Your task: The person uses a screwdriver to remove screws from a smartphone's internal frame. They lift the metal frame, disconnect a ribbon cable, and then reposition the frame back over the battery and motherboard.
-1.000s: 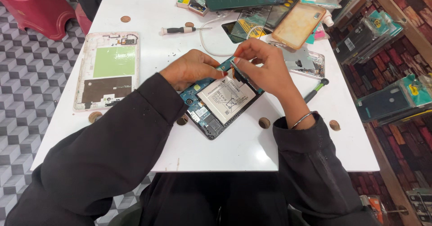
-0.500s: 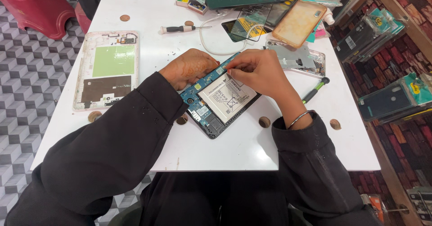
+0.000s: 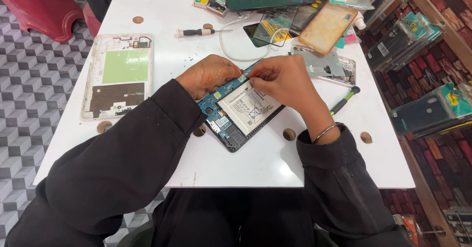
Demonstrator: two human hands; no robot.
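While my left hand (image 3: 209,75) is resting curled on the opened tablet (image 3: 239,110), my right hand (image 3: 282,79) is pinching something tiny at its twelve o'clock edge.

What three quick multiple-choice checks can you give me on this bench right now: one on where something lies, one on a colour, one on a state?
1. Where does the removed back cover lie relative to the opened tablet?
A. To its left on the table
B. Under it
C. On the floor

2. What colour is the handle of the screwdriver near the table's far side?
A. Yellow
B. Black
C. Pink

3. What state is the tablet in?
A. Sealed, screen up
B. Open, with battery and circuit board exposed
C. Wrapped in a bag

Answers:
1. A: the pale cover with its green patch sits on the white table, left of the left hand.
2. B: the handle is black with a white band.
3. B: the white battery and blue board show; the right hand pinches at the battery's top edge.
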